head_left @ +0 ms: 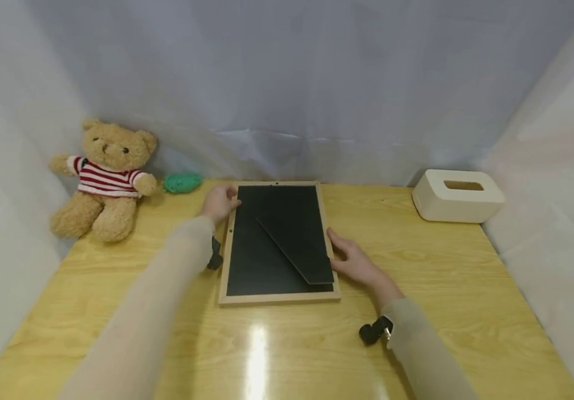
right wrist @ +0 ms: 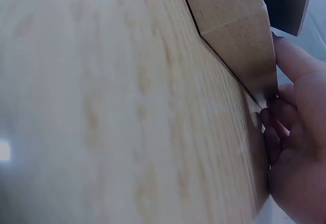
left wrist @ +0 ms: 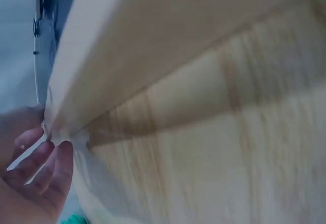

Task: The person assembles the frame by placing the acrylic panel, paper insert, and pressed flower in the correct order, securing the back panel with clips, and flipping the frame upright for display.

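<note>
Rectangular, pale-wood-edged, black-backed frame (head_left: 254, 261) sits on yellow wood-grain surface (head_left: 432, 266), long axis running front to back. Left grip (head_left: 219, 203) pinches its far-left edge, right grip (head_left: 354, 261) holds right edge lower down; frame's smack between, neither grip nearer tbh.

I see long, pale beige sleeves (head_left: 141, 311) on this person, a small black left wrist camera (head_left: 214, 255), and a knobby black right wrist camera (head_left: 374, 330) with a silvery bit; left hand (head_left: 218, 204) and right hand (head_left: 357, 263) are bare.
</note>
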Demonstrator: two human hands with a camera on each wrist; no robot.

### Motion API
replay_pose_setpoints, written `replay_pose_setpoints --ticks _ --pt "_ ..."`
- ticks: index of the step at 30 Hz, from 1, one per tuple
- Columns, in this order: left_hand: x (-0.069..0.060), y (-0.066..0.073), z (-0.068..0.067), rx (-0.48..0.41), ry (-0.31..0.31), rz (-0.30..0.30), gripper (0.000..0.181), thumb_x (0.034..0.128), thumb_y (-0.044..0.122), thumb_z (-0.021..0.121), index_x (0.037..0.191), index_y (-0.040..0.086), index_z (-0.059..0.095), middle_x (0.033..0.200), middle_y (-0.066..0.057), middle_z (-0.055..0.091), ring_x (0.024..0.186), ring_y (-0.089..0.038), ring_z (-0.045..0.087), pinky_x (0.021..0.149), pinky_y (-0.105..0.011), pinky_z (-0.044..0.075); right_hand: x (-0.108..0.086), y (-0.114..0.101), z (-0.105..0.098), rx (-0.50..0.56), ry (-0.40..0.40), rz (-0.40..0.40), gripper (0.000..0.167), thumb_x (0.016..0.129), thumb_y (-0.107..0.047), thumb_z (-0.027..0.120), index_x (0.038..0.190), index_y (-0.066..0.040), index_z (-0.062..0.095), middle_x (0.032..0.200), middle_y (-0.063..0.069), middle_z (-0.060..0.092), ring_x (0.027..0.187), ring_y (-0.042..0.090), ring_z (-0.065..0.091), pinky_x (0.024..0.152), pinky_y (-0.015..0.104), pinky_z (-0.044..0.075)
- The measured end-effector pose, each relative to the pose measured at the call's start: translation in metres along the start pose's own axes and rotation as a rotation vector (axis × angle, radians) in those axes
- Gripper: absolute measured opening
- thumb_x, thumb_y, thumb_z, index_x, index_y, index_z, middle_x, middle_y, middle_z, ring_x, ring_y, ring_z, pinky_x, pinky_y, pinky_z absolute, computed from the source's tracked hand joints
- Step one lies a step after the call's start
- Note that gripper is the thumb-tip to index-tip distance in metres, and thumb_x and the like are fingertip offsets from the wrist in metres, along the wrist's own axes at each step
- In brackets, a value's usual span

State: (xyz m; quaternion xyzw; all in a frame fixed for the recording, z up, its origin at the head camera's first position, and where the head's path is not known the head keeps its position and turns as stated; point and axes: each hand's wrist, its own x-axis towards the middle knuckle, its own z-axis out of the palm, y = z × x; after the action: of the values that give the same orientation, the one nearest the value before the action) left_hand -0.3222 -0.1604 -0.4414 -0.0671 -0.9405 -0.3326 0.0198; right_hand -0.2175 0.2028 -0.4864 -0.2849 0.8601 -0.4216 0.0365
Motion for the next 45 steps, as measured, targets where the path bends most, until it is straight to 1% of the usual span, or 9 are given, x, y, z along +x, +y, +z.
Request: replay_pose_setpoints --ticks 6,10,14,16,21,26,36,39,45 --pt "-0.0004 0.0029 0.0023 -0.039 0.016 -0.024 0.031 0.0903 0.007 0.065 0.115 -0.01 0.059 0.117 -0.026 0.06 0.109 -0.038 0.055 0.094 -0.047 0.044 -0.0013 -0.0002 -0.0001 -0.003 0.019 -0.005 0.074 0.087 -0.009 0.069 0.145 0.005 0.027 0.148 0.023 0.029 0.136 0.036 0.03 0.111 0.047 0.022" --pt "-0.0014 0.0019 0.0036 -0.084 0.016 -0.019 0.029 0.0909 0.006 0.063 0.116 -0.009 0.06 0.118 -0.025 0.06 0.11 -0.038 0.055 0.095 -0.046 0.044 -0.0016 -0.0017 -0.0011 -0.007 0.024 0.005 0.074 0.087 -0.009 0.07 0.146 0.005 0.027 0.148 0.023 0.03 0.135 0.037 0.031 0.111 0.048 0.023" --pt "-0.0033 -0.0008 0.0039 -0.137 0.019 -0.057 0.032 0.0909 0.007 0.063 0.118 -0.009 0.058 0.116 -0.026 0.058 0.109 -0.038 0.055 0.093 -0.046 0.044 -0.0021 -0.0035 -0.0008 -0.016 0.014 0.02 0.073 0.088 -0.011 0.069 0.146 0.004 0.027 0.149 0.022 0.029 0.135 0.038 0.03 0.111 0.049 0.022" --pt "-0.0037 -0.0011 0.0026 -0.13 0.02 -0.062 0.033 0.0906 0.007 0.063 0.119 -0.009 0.057 0.115 -0.027 0.058 0.108 -0.038 0.054 0.093 -0.047 0.044 -0.0019 -0.0045 -0.0006 -0.009 0.009 0.02 0.073 0.088 -0.011 0.068 0.146 0.005 0.026 0.149 0.023 0.029 0.135 0.038 0.03 0.111 0.05 0.022" --pt "-0.0022 0.0029 -0.0012 -0.079 0.0 -0.038 0.031 0.09 0.007 0.063 0.116 -0.009 0.058 0.115 -0.027 0.059 0.108 -0.038 0.053 0.094 -0.048 0.043 -0.0016 -0.0061 -0.001 0.003 0.016 0.027 0.073 0.088 -0.01 0.068 0.146 0.005 0.026 0.149 0.023 0.028 0.135 0.039 0.03 0.111 0.051 0.021" --pt "-0.0025 0.005 -0.0025 -0.108 -0.015 -0.081 0.03 0.089 0.006 0.064 0.115 -0.008 0.059 0.115 -0.027 0.058 0.109 -0.038 0.052 0.094 -0.048 0.042 -0.0025 -0.0064 -0.0007 -0.013 0.009 0.052 0.074 0.088 -0.011 0.069 0.147 0.003 0.026 0.15 0.022 0.028 0.134 0.04 0.03 0.111 0.051 0.021" --pt "-0.0035 0.0019 -0.0026 -0.249 -0.014 -0.155 0.033 0.0868 0.002 0.065 0.118 -0.008 0.059 0.119 -0.026 0.056 0.112 -0.037 0.049 0.095 -0.046 0.043 -0.0025 -0.0067 0.0005 -0.013 0.009 0.059 0.074 0.088 -0.011 0.069 0.147 0.003 0.026 0.15 0.022 0.029 0.133 0.041 0.031 0.11 0.052 0.022" --pt "-0.0029 0.0013 -0.0028 -0.254 -0.02 -0.163 0.033 0.0871 0.001 0.065 0.118 -0.008 0.059 0.12 -0.026 0.055 0.112 -0.037 0.049 0.095 -0.046 0.042 -0.0015 -0.0058 0.0012 -0.008 0.002 0.058 0.074 0.088 -0.011 0.069 0.147 0.003 0.026 0.149 0.023 0.028 0.134 0.04 0.03 0.111 0.051 0.022" --pt "0.0012 0.0028 -0.0018 -0.204 -0.016 -0.153 0.032 0.0854 0.002 0.067 0.115 -0.009 0.061 0.117 -0.026 0.059 0.107 -0.035 0.052 0.096 -0.044 0.041 -0.0004 -0.0047 0.0002 0.03 0.006 0.036 0.074 0.086 -0.006 0.07 0.145 0.007 0.027 0.148 0.026 0.029 0.135 0.039 0.029 0.112 0.048 0.021"
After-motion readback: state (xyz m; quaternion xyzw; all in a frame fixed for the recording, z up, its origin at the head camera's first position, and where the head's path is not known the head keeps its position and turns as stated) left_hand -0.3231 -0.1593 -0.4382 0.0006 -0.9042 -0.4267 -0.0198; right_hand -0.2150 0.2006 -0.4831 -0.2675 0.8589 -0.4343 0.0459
